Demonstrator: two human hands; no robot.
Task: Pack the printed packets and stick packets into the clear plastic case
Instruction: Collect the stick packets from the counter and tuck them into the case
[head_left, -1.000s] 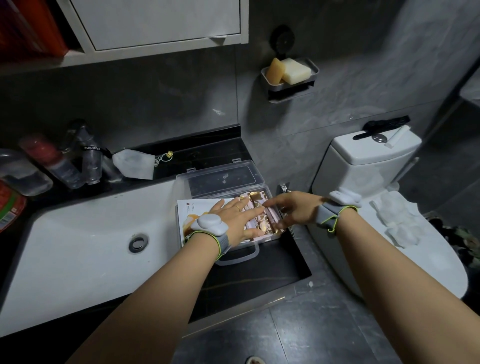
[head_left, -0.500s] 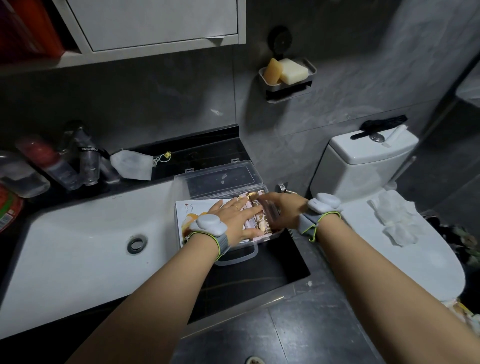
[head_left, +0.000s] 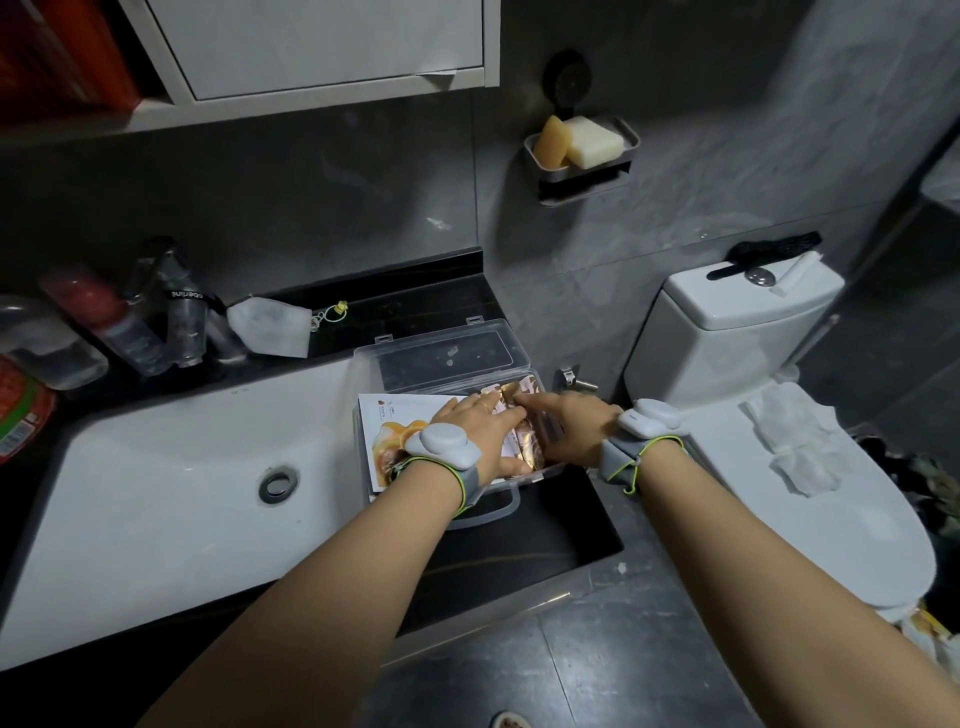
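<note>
Two forearms reach in from the near edge, each with one grey wrist band. The left hand (head_left: 480, 428) lies flat, fingers spread, on the contents of the clear plastic case (head_left: 511, 496), probably to press them level so they fit under the lid. The right hand (head_left: 569, 428) comes in from the case's right side, fingers extended and resting on the gold stick packets (head_left: 525, 451), apparently nudging them in against the left hand; neither hand is clenched round anything. The stick packets lie side by side in the right part of the case; how many I cannot tell, as the hands cover them. One printed packet (head_left: 392, 434) shows, flat in the left part. The case sits on the dark counter (head_left: 550, 535) beside the one white sink (head_left: 171, 499). Its one lid (head_left: 447, 356) stands open behind. Farther off, two soap bars (head_left: 576, 140) rest in a wall dish.
</note>
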